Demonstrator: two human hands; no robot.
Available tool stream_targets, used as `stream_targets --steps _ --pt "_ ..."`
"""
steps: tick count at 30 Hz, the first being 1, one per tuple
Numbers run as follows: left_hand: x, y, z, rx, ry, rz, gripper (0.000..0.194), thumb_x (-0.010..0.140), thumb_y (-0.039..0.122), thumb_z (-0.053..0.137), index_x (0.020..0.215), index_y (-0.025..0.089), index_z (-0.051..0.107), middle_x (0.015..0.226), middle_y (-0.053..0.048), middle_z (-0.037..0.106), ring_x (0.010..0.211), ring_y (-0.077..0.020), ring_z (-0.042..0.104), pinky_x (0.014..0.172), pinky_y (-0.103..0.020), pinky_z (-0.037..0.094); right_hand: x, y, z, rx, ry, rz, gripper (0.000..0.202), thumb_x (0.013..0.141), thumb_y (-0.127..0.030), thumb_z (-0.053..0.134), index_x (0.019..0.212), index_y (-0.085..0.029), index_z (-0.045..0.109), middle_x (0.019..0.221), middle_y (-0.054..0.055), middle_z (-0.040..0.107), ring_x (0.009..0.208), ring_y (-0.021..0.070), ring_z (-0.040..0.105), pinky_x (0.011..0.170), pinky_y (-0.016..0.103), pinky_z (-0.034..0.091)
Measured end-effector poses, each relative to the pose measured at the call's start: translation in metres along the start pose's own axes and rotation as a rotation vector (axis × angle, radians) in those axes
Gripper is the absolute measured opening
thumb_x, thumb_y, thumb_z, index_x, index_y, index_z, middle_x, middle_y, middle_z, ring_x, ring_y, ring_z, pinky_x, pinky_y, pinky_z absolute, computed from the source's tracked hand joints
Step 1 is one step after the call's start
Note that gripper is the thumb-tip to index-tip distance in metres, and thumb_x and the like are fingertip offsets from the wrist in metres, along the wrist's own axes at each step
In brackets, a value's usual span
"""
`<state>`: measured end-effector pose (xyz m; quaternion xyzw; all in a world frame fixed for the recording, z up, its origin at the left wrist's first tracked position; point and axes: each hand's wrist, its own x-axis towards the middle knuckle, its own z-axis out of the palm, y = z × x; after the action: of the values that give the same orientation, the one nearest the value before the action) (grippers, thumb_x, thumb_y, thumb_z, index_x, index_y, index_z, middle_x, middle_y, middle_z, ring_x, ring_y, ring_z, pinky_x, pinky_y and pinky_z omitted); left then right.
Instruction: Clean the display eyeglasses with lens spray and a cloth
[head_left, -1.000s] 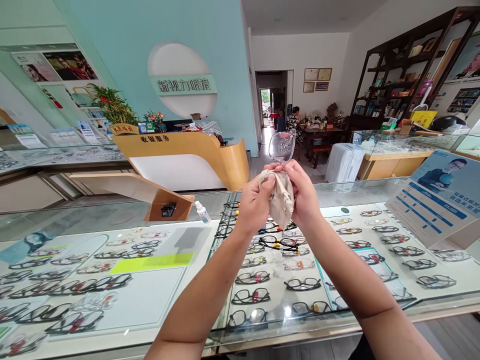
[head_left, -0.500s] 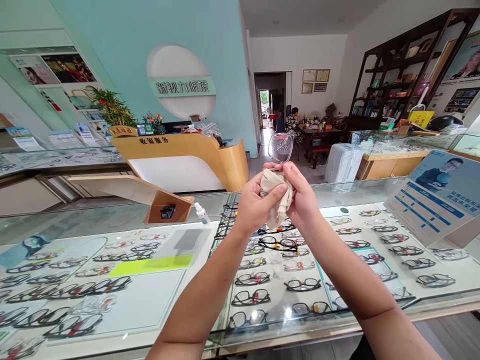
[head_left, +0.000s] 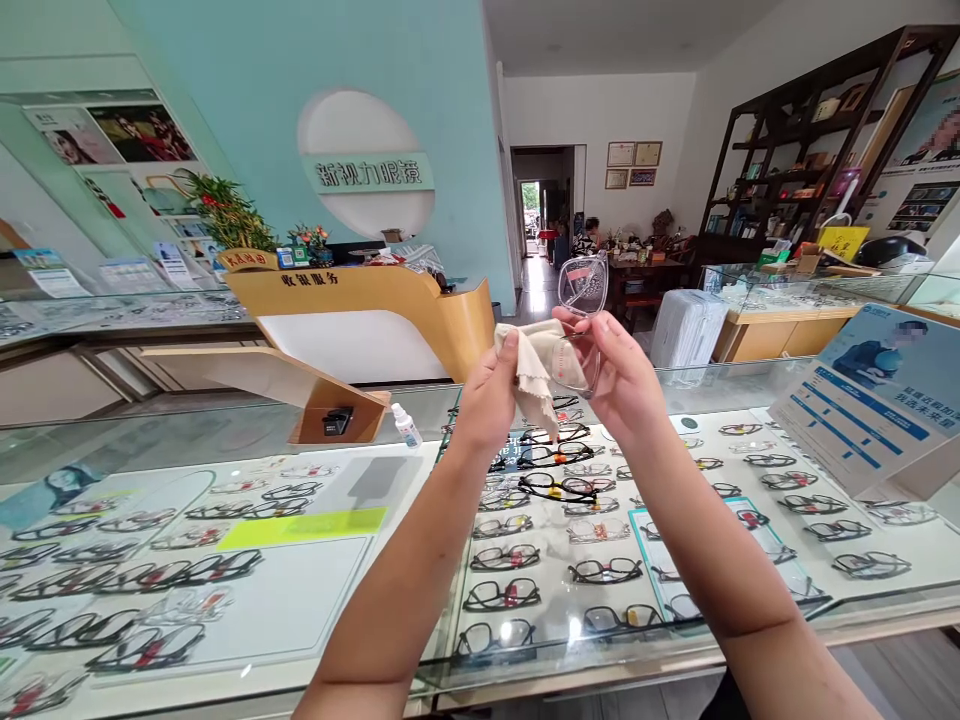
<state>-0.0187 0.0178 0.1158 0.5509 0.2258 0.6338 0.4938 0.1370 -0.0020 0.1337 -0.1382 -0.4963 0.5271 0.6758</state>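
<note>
My right hand [head_left: 626, 375] grips a pair of clear-framed eyeglasses [head_left: 583, 285] near the middle, one lens upright above the fingers and the other hanging lower. A beige cleaning cloth [head_left: 534, 375] is pinched in my left hand [head_left: 486, 400], thumb on top. Part of the cloth reaches across behind the lower lens, and whether it touches that lens I cannot tell. Both hands are raised over the glass display case [head_left: 420, 600], where rows of eyeglass frames [head_left: 555, 487] lie beneath.
A small white spray bottle [head_left: 406, 426] stands on the glass, beside a tilted wooden stand [head_left: 341, 415]. To the right rises a blue and white leaflet board [head_left: 870, 395]. Beyond are a wooden cashier counter [head_left: 465, 320], a wrapped suitcase [head_left: 686, 335] and a person [head_left: 587, 237] at a table.
My left hand has drawn the cloth leftward off the lower lens, which was wrapped before. My right hand has shifted slightly right with the eyeglasses, and the hands are farther apart.
</note>
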Motion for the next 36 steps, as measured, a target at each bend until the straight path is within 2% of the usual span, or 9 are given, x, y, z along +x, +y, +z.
stream_targets --steps 5,9,12,18,22,26,31,33,36 --pt "0.005 0.007 -0.010 -0.063 0.091 0.019 0.073 0.084 0.084 0.080 0.114 0.018 0.080 0.099 -0.010 0.084 0.108 -0.0276 0.081 0.089 -0.034 0.066 0.002 -0.011 -0.009 -0.121 -0.079 -0.003 0.033 0.092 -0.056 0.085 0.085 -0.026 0.071 0.141 0.005 0.074 0.130 0.0241 0.068 0.113 0.042 0.055" --pt "0.006 0.011 -0.012 -0.098 0.101 0.031 0.068 0.089 0.080 0.079 0.119 0.019 0.081 0.102 -0.010 0.084 0.115 -0.0285 0.080 0.095 -0.036 0.066 0.003 -0.015 -0.010 -0.192 -0.121 0.026 0.037 0.093 -0.059 0.081 0.085 -0.026 0.068 0.144 0.007 0.073 0.140 0.0281 0.063 0.114 0.046 0.053" --pt "0.006 0.013 -0.010 -0.099 0.116 0.051 0.065 0.089 0.078 0.081 0.120 0.021 0.081 0.104 -0.011 0.084 0.115 -0.0286 0.079 0.094 -0.036 0.066 0.002 -0.014 -0.012 -0.240 -0.149 0.033 0.036 0.095 -0.058 0.079 0.085 -0.025 0.070 0.146 0.008 0.072 0.139 0.0282 0.062 0.113 0.046 0.051" --pt "0.002 0.015 -0.009 -0.023 0.083 0.074 0.070 0.089 0.083 0.076 0.119 0.020 0.081 0.096 -0.010 0.083 0.106 -0.0278 0.080 0.083 -0.034 0.066 0.001 -0.010 -0.017 -0.342 -0.293 0.021 0.026 0.096 -0.050 0.081 0.086 -0.025 0.078 0.133 0.005 0.069 0.127 0.0238 0.062 0.117 0.042 0.042" --pt "-0.002 0.015 -0.012 0.068 0.066 0.099 0.066 0.092 0.084 0.070 0.110 0.021 0.080 0.086 -0.006 0.077 0.089 -0.0232 0.077 0.068 -0.030 0.061 0.002 -0.009 -0.017 -0.382 -0.329 0.078 0.030 0.096 -0.052 0.082 0.084 -0.025 0.078 0.119 0.004 0.065 0.115 0.0218 0.060 0.109 0.038 0.041" --pt "-0.004 0.017 -0.013 0.134 -0.009 0.121 0.058 0.094 0.080 0.072 0.094 0.022 0.075 0.074 -0.003 0.068 0.069 -0.0173 0.064 0.055 -0.028 0.051 0.003 -0.007 -0.018 -0.381 -0.381 0.122 0.030 0.097 -0.050 0.081 0.084 -0.024 0.077 0.102 0.001 0.063 0.099 0.0189 0.057 0.096 0.034 0.041" --pt "0.000 0.025 -0.017 0.197 -0.073 0.146 0.055 0.093 0.074 0.078 0.084 0.020 0.071 0.069 -0.001 0.062 0.061 -0.0135 0.054 0.054 -0.027 0.044 0.005 -0.006 -0.022 -0.357 -0.431 0.162 0.030 0.098 -0.050 0.080 0.084 -0.023 0.076 0.091 0.000 0.066 0.092 0.0179 0.057 0.091 0.033 0.041" --pt "0.001 0.029 -0.022 0.230 -0.105 0.131 0.051 0.092 0.070 0.082 0.087 0.019 0.074 0.071 -0.001 0.064 0.060 -0.0134 0.054 0.055 -0.027 0.045 0.006 -0.007 -0.024 -0.354 -0.433 0.151 0.031 0.097 -0.050 0.080 0.083 -0.023 0.076 0.091 0.001 0.067 0.091 0.0174 0.057 0.090 0.032 0.042" --pt "0.000 0.035 -0.025 0.266 -0.166 0.085 0.047 0.084 0.061 0.092 0.101 0.019 0.080 0.084 -0.004 0.075 0.069 -0.0166 0.063 0.063 -0.028 0.052 0.007 -0.008 -0.025 -0.361 -0.416 0.150 0.033 0.096 -0.052 0.081 0.081 -0.023 0.075 0.090 0.001 0.067 0.091 0.0179 0.057 0.090 0.032 0.043"
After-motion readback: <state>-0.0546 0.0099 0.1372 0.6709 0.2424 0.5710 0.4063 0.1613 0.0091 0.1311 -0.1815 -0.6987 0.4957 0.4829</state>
